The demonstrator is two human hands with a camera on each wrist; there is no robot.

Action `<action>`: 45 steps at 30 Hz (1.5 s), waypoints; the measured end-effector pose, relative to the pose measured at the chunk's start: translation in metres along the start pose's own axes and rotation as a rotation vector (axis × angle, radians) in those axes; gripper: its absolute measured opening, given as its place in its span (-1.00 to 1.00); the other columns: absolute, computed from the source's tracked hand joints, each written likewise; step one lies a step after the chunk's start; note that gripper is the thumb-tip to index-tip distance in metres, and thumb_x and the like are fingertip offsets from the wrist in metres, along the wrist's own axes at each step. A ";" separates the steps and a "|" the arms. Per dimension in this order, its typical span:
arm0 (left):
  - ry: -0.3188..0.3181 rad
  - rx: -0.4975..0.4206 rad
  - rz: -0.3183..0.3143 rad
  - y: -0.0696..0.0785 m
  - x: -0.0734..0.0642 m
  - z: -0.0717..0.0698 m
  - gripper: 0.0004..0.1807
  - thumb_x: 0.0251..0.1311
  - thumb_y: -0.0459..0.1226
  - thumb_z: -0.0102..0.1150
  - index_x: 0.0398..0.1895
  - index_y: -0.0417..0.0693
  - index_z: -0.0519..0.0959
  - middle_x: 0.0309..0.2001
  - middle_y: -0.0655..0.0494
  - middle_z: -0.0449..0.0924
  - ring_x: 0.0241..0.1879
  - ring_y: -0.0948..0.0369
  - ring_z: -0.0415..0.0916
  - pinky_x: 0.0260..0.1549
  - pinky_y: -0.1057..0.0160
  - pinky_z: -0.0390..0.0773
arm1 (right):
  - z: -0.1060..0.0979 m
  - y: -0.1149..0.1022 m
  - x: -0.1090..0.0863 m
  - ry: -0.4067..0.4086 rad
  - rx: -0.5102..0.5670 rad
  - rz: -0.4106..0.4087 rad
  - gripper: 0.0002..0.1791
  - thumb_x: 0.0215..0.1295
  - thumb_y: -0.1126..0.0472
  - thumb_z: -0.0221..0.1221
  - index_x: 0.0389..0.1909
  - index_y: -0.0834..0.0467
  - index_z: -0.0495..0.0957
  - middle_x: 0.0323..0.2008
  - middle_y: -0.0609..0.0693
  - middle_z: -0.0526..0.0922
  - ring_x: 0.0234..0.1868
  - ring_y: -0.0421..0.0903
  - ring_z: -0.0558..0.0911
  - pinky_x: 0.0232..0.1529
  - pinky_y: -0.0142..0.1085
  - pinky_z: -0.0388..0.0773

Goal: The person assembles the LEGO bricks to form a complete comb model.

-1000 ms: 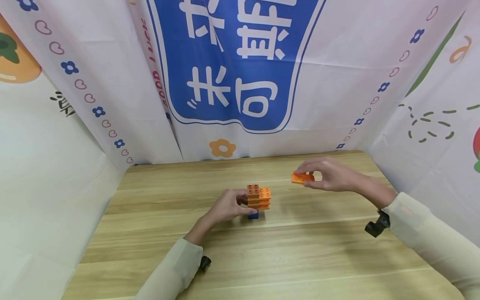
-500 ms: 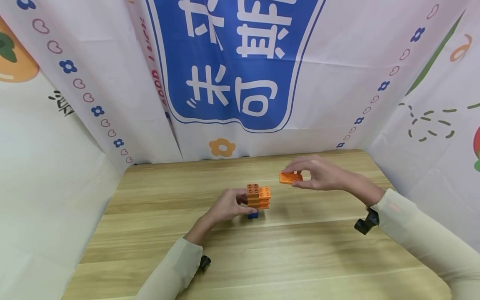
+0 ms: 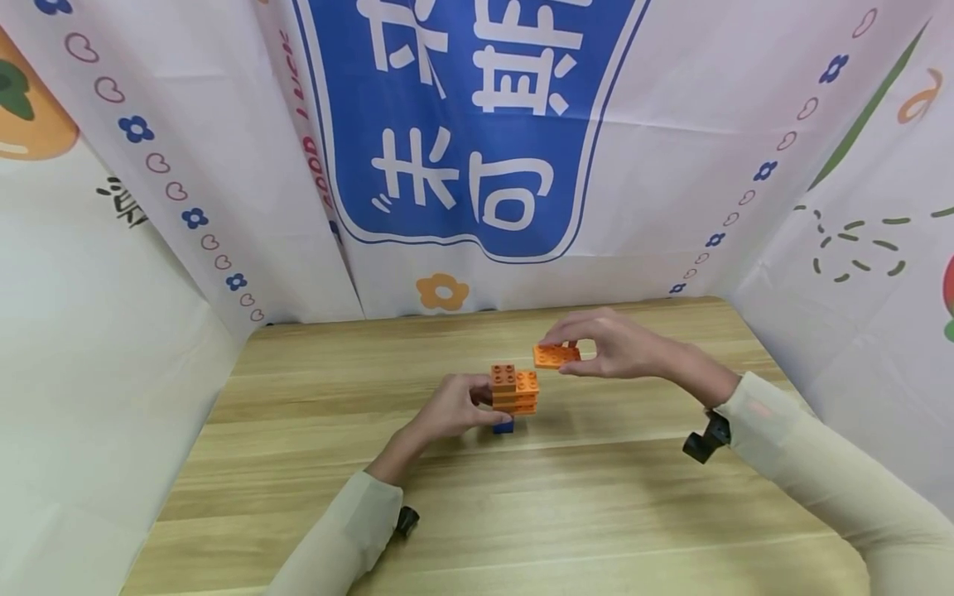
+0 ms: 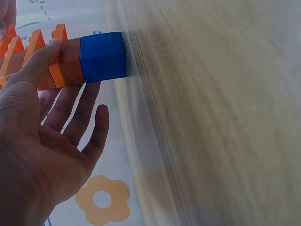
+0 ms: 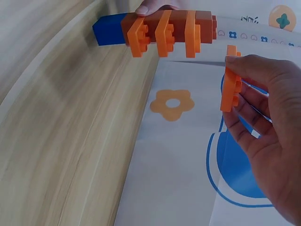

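Observation:
A stack of toy building bricks [image 3: 503, 379] stands upright on the table, gripped between the thumb and fingers of my left hand [image 3: 450, 407]. Its base is a blue brick [image 4: 103, 56]; above it brown bricks [image 5: 203, 27] alternate with three flat orange bricks [image 5: 164, 34] that jut out to the right. My right hand [image 3: 607, 343] pinches a loose flat orange brick [image 5: 230, 82] by its edges, studs up. In the head view this brick hangs just right of the stack's top, apart from it in the right wrist view. The left fingers are partly hidden behind the stack.
The wooden table [image 3: 417, 530] runs back to a white printed cloth [image 3: 633, 207] hanging behind it. Cloth also hangs at the left and right sides. A black wrist camera [image 3: 706, 439] sits on the right cuff, another wrist camera [image 3: 407, 522] on the left.
My right hand has carried the loose orange brick leftward, close to the top of the stack. The left hand and the stack have stayed in place.

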State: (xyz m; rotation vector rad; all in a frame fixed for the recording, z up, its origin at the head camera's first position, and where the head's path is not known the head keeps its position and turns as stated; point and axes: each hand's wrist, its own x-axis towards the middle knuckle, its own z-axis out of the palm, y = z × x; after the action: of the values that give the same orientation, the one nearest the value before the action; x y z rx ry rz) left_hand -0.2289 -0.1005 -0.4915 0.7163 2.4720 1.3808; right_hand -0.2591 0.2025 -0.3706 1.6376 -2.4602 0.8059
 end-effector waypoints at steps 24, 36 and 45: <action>-0.006 0.010 0.020 0.000 0.001 -0.001 -0.69 0.18 -0.19 0.60 -0.04 -0.03 0.76 -0.19 0.18 0.80 -0.22 0.28 0.72 -0.21 0.29 0.71 | 0.017 -0.008 0.026 -0.031 0.049 -0.038 -0.60 0.29 0.25 0.49 0.14 0.19 0.74 0.06 0.02 0.78 0.09 -0.06 0.73 0.12 -0.16 0.70; -0.012 0.022 0.027 0.000 0.000 -0.001 -0.69 0.20 -0.18 0.59 -0.03 -0.02 0.76 -0.18 0.18 0.80 -0.23 0.28 0.72 -0.22 0.30 0.71 | 0.027 -0.009 0.034 -0.057 0.047 -0.053 -0.62 0.31 0.24 0.48 0.12 0.20 0.75 0.03 0.02 0.78 0.06 -0.08 0.74 0.12 -0.18 0.69; -0.020 0.029 0.027 0.001 0.000 -0.002 -0.65 0.21 -0.17 0.59 0.02 -0.03 0.75 -0.15 0.18 0.80 -0.24 0.28 0.70 -0.21 0.28 0.70 | 0.030 -0.014 0.040 -0.075 0.024 -0.053 -0.61 0.30 0.23 0.48 0.13 0.19 0.75 0.04 0.01 0.77 0.08 -0.08 0.72 0.15 -0.18 0.68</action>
State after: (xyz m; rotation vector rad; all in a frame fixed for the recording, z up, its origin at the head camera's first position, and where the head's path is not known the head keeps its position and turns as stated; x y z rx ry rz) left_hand -0.2296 -0.1011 -0.4898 0.7682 2.4805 1.3434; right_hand -0.2571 0.1506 -0.3773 1.7644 -2.4536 0.7850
